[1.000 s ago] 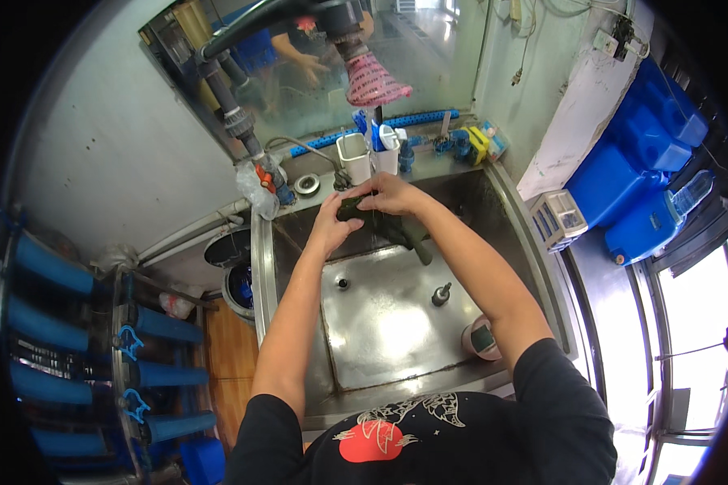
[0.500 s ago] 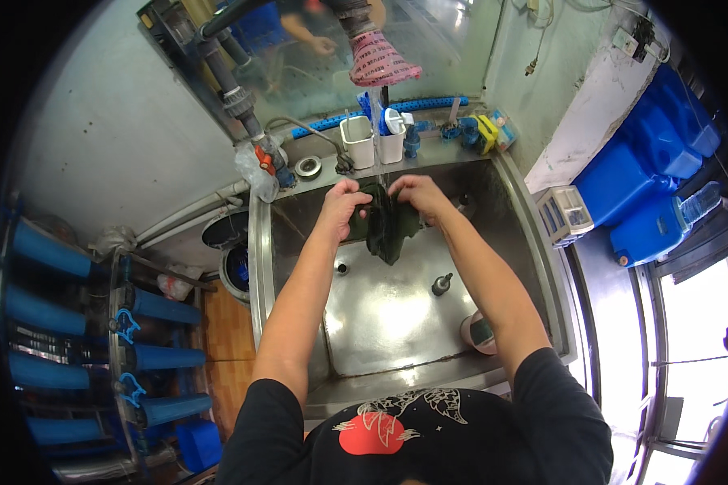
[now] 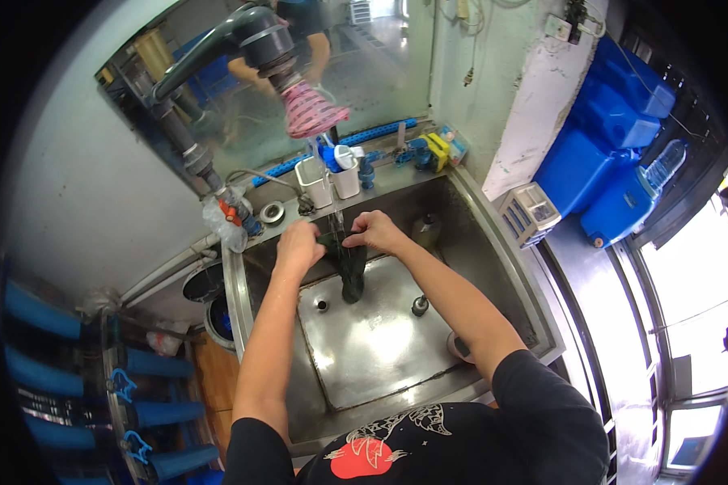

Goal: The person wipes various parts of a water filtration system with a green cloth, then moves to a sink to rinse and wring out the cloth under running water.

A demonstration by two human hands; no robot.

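Note:
Under the falling water, a limp, wet, dark green sheet [image 3: 351,279] hangs down into the metal sink [image 3: 364,380]; whether it is cloth or something else I cannot make out. My left hand [image 3: 301,246] pinches its upper left side. At the upper right, my right hand [image 3: 374,231] grips it with bent fingers. Its lower end hangs in a narrow, bunched shape near the sink floor. A thin stream of water [image 3: 336,220] drops between my hands from a spout with a pink wrapping [image 3: 315,111].
White holders [image 3: 313,184] with brushes stand on the back ledge, beside a round drain strainer [image 3: 273,212]. A dark bottle-shaped item [image 3: 420,305] and a pale cup [image 3: 459,347] are in the sink. Blue containers [image 3: 586,162] stack at right; a rack with blue tubes [image 3: 162,414] stands at left.
The view has shifted and tilted. The green sheet, spread wider before, now hangs narrower and more bunched. Both hands still grip it under the water.

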